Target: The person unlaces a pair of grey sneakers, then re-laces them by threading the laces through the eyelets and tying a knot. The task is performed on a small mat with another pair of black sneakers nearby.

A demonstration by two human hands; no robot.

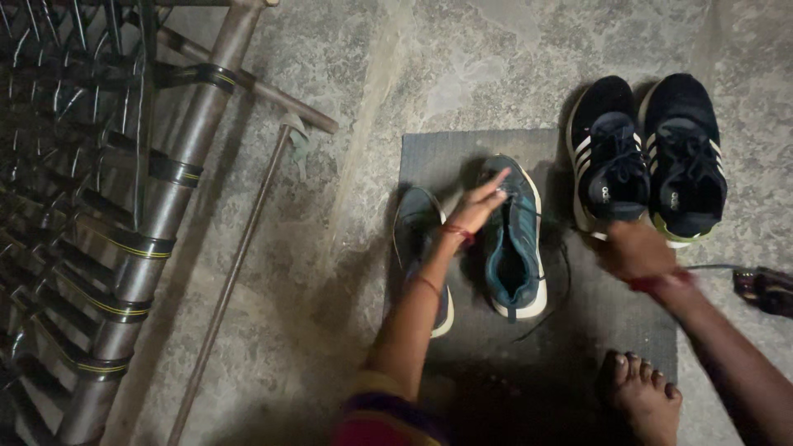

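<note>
Left hand (477,206) touches teal shoe (514,239) laces.

The forearm hides much of the left teal shoe (415,227) — right hand (634,250) blurred.

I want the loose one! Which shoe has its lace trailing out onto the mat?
The teal shoe with the white sole, by the left hand. Its dark lace snakes across the mat; the black pair's laces stay on top.

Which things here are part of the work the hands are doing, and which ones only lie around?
In hand:
- left hand on the teal shoe
- second teal shoe
- right hand at the black shoes
- dark mat

Lying about:
- metal frame
- thin rod
- dark object at right edge
</note>
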